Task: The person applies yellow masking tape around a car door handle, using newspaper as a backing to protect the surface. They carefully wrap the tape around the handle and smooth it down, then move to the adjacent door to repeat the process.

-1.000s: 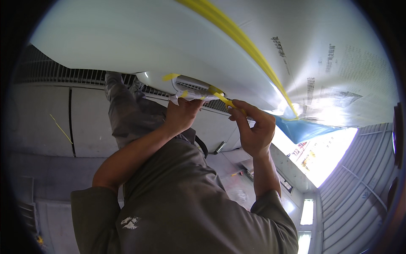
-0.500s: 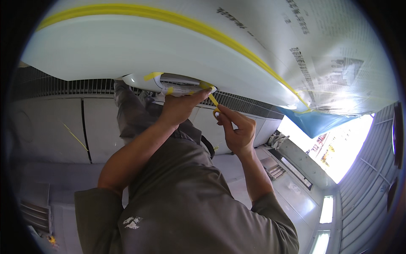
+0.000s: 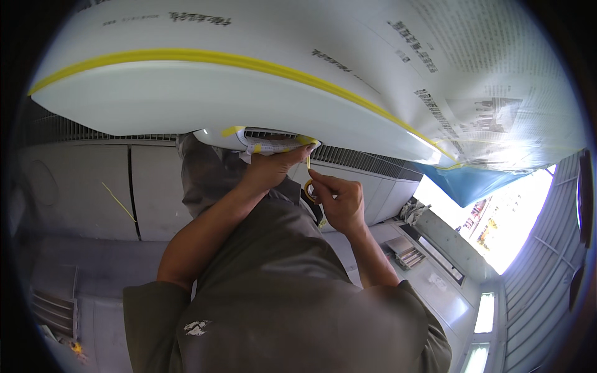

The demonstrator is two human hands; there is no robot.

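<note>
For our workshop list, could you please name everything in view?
Panel: one, pale, upper middle
Printed paper: count unclear, whitish, above panel
Long tape strip: one, yellow, panel's upper edge
Slot: one, grey inside, panel's lower edge
Short tape pieces: several, yellow, around slot
Tape roll: one, yellow, centre
Sheet: one, blue, right
Floor grating: one, dark, beneath panel
Light strips: two, white, lower right
Ribbed wall: one, grey, far right
Shirt: one, dark, lower middle
Trousers: one pair, grey, centre-left
Left hand: one, bare, at slot
Right hand: one, bare, on roll

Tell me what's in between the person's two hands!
In the head view, a thin strip of yellow tape stretches between the left hand and the right hand.
</note>
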